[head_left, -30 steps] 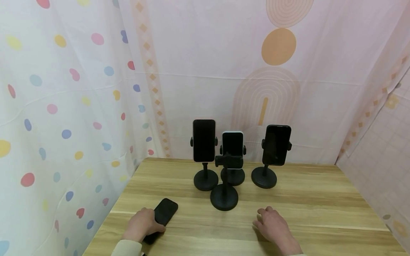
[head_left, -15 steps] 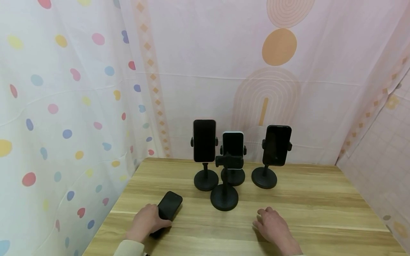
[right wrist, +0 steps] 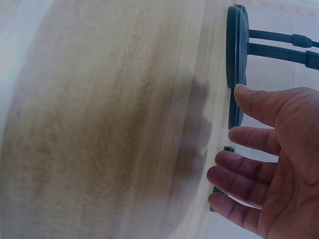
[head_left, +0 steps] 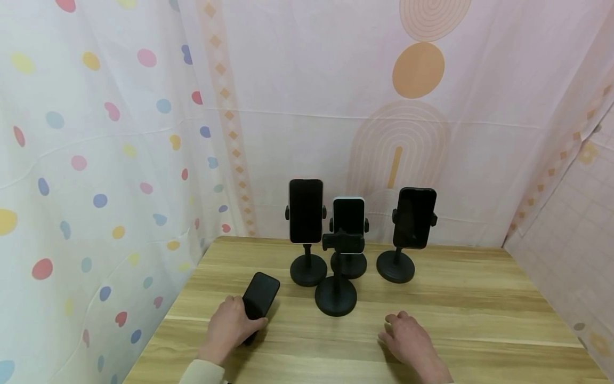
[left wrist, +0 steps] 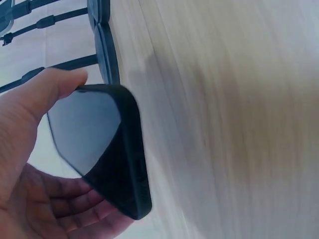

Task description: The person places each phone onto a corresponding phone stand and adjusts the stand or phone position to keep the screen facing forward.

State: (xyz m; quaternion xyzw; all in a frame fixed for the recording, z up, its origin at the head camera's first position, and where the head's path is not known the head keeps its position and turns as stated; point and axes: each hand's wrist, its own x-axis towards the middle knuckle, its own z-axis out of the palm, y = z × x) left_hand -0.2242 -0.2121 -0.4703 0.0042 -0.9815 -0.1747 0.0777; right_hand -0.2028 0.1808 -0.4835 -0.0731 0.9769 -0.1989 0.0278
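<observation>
My left hand (head_left: 229, 326) grips a black smartphone (head_left: 260, 296) by its long edges, thumb on one side and fingers on the other. In the left wrist view the smartphone (left wrist: 107, 144) is tilted above the wood, its shadow falling beside it. Ahead and to the right of it stands a black phone stand (head_left: 336, 296) with a bare clamp on top. My right hand (head_left: 409, 341) hovers low over the table at the right, fingers loosely bent. The right wrist view shows that hand (right wrist: 289, 159) with nothing in its grasp.
Behind the bare stand, three more stands hold phones upright: a tall phone (head_left: 306, 210) at left, a white-edged phone (head_left: 348, 218) in the middle, a dark phone (head_left: 414, 217) at right. A patterned curtain (head_left: 288, 80) hangs behind the wooden table (head_left: 479, 320).
My left hand has carried the smartphone forward and to the right, closer to the bare stand. The right hand and the stands have stayed where they were.
</observation>
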